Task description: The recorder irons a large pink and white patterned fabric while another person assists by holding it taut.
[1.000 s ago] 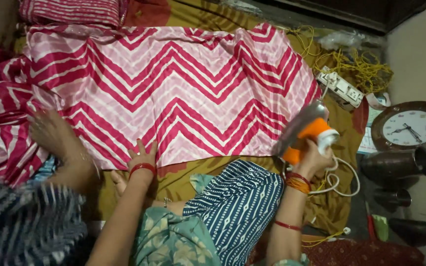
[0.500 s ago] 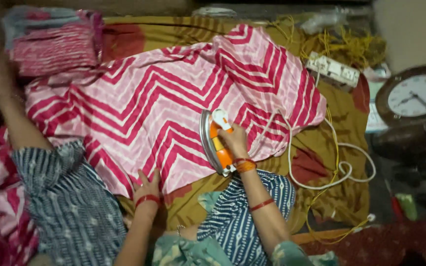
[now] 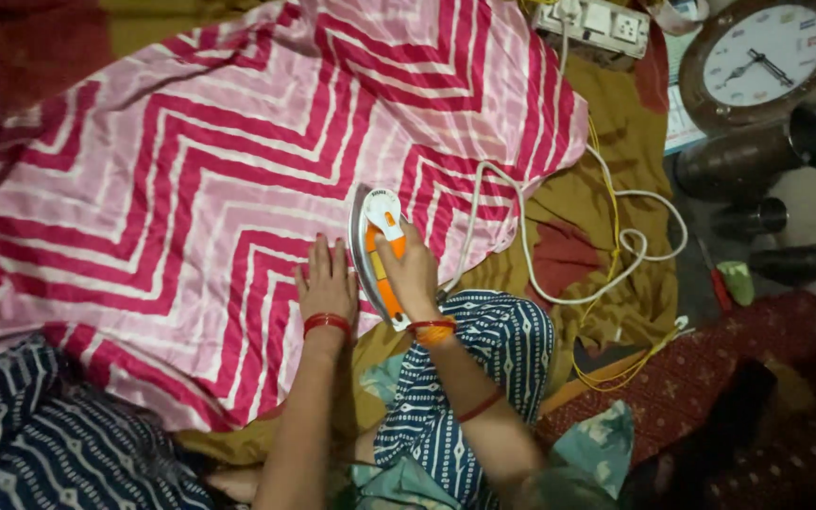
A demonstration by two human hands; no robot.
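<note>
Spreading across an olive sheet [image 3: 606,198], a pink cloth [image 3: 191,189] with crimson zigzags is pressed flat by the left hand [image 3: 326,283], fingers extended. An orange-white iron [image 3: 377,250] at the cloth's near edge is gripped by the right hand [image 3: 411,274]. White cord [image 3: 616,255], power strip [image 3: 595,24], clock [image 3: 757,57] lie beyond.

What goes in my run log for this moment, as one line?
right hand: grips iron | left hand: flat on zigzag cloth

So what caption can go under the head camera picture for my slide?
Right hand grips an orange-and-white iron on pink zigzag cloth; left hand lies flat beside it.
</note>
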